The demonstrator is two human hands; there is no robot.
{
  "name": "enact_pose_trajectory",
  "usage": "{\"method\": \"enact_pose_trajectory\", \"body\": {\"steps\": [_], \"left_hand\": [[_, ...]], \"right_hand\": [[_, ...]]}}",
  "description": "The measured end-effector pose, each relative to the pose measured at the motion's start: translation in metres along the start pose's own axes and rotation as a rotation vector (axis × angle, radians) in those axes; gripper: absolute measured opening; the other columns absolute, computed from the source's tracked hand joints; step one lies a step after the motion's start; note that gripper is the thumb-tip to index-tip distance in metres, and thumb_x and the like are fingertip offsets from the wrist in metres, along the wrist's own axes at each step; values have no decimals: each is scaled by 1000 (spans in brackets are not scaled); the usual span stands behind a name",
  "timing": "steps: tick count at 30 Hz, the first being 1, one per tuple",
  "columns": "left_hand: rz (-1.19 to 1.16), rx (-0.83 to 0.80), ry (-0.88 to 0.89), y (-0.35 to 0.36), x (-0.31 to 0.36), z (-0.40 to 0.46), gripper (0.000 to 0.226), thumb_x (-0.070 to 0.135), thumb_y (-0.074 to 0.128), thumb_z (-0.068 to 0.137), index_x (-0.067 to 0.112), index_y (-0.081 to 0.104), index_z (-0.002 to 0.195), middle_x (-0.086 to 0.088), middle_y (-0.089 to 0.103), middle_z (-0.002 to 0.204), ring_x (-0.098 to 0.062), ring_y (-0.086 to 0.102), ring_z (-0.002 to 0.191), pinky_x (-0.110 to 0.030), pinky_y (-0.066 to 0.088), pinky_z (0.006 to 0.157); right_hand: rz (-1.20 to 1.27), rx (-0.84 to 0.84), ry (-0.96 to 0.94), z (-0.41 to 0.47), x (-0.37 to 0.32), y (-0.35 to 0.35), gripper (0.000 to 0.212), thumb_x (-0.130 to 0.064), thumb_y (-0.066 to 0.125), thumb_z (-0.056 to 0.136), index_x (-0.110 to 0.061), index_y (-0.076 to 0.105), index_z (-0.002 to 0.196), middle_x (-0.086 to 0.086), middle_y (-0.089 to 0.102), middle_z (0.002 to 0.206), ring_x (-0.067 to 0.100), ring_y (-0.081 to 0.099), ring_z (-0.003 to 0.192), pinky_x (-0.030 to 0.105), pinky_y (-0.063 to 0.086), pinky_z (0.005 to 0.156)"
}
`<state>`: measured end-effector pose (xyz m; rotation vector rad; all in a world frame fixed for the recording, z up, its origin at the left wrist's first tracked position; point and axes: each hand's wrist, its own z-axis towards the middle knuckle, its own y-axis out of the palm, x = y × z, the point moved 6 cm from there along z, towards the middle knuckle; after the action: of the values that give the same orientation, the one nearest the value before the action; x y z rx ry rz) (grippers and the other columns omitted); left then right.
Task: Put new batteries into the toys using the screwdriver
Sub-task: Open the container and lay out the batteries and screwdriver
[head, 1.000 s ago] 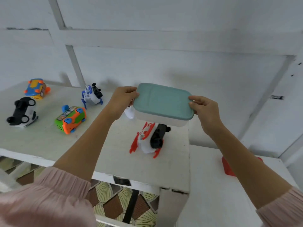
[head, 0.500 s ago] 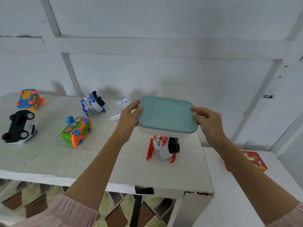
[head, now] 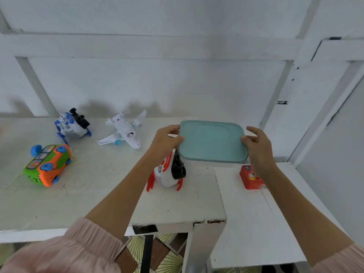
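Note:
I hold a white box with a teal lid (head: 212, 141) above the right end of the white table (head: 98, 198). My left hand (head: 165, 142) grips its left edge and my right hand (head: 258, 147) grips its right edge. Under the box a white and red toy (head: 167, 174) with a black part lies on its side. A white toy plane (head: 124, 131), a blue and white toy (head: 71, 125) and a green and orange toy car (head: 48, 166) lie on the table to the left. No screwdriver or batteries are in view.
A lower white surface (head: 256, 223) adjoins the table on the right, with a small red box (head: 251, 177) on it. A white panelled wall stands close behind. The table's front edge (head: 167, 227) is chipped, with patterned floor below.
The view has swung left to right and down. The box has moved right, toward the table's right end, and sits a little lower over the red and white toy. Both hands keep their hold.

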<state>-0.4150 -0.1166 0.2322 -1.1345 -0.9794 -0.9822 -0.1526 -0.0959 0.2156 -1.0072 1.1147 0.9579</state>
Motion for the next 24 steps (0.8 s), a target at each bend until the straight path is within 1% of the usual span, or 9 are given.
{"method": "enact_pose_trajectory", "body": {"steps": [2, 4, 9, 14, 16, 18, 21, 22, 24], "left_hand": [[-56, 4, -28, 7, -5, 0, 32, -3, 55, 90, 5, 61, 120, 1, 63, 96, -11, 62, 80, -14, 53, 62], [-86, -2, -41, 14, -10, 2, 30, -2, 54, 91, 5, 61, 120, 2, 63, 95, -14, 64, 82, -17, 54, 64], [-59, 11, -73, 27, -18, 6, 30, 1, 52, 94, 4, 59, 123, -5, 62, 102, -14, 64, 81, -16, 53, 59], [-15, 15, -71, 37, -21, 8, 32, 1, 50, 95, 2, 57, 126, -7, 61, 104, -11, 62, 81, -13, 51, 58], [45, 27, -44, 38, -18, 9, 31, 3, 50, 96, 4, 57, 126, -6, 61, 104, -11, 62, 79, -12, 50, 56], [146, 52, -11, 38, -16, 10, 32, 7, 51, 96, 5, 56, 127, -8, 59, 112, -15, 62, 83, -11, 51, 58], [321, 105, 39, 36, -13, 9, 32, 12, 53, 95, 5, 57, 126, -8, 53, 116, -15, 55, 88, -5, 45, 64], [371, 107, 57, 35, -13, 7, 32, 13, 54, 95, 5, 58, 125, -8, 53, 114, -17, 55, 91, -7, 42, 68], [467, 76, 87, 33, -16, 3, 33, 16, 57, 93, 7, 59, 125, -9, 56, 113, -21, 53, 100, -16, 36, 79]], "right_hand": [[119, -10, 83, 2, 9, -2, 24, -6, 52, 92, -7, 56, 116, 10, 60, 107, 18, 54, 93, 20, 46, 70], [195, -42, 102, 5, 16, -4, 21, -5, 55, 90, -7, 59, 111, 7, 62, 104, 20, 57, 95, 24, 48, 75], [167, -202, 51, 10, 28, -4, 39, -16, 58, 89, -18, 51, 128, 5, 52, 126, 22, 56, 110, 35, 52, 88], [339, -470, 187, 6, 31, 8, 39, -19, 49, 94, -26, 37, 131, 6, 52, 124, 26, 57, 105, 40, 54, 73], [343, -480, 201, 7, 33, 8, 37, -20, 45, 96, -29, 36, 131, 5, 51, 126, 26, 56, 105, 42, 54, 74], [364, -447, 202, 9, 35, 8, 36, -19, 43, 97, -30, 37, 132, 5, 53, 125, 24, 56, 104, 44, 52, 76], [411, -414, 193, 8, 37, 11, 38, -15, 41, 97, -29, 38, 132, 1, 55, 119, 21, 57, 100, 40, 53, 74], [419, -411, 192, 7, 39, 12, 38, -14, 41, 97, -29, 38, 132, 1, 55, 119, 20, 57, 99, 40, 53, 73], [424, -415, 201, 5, 44, 14, 38, -13, 40, 97, -28, 39, 132, 3, 55, 120, 20, 57, 100, 38, 54, 71]]}}
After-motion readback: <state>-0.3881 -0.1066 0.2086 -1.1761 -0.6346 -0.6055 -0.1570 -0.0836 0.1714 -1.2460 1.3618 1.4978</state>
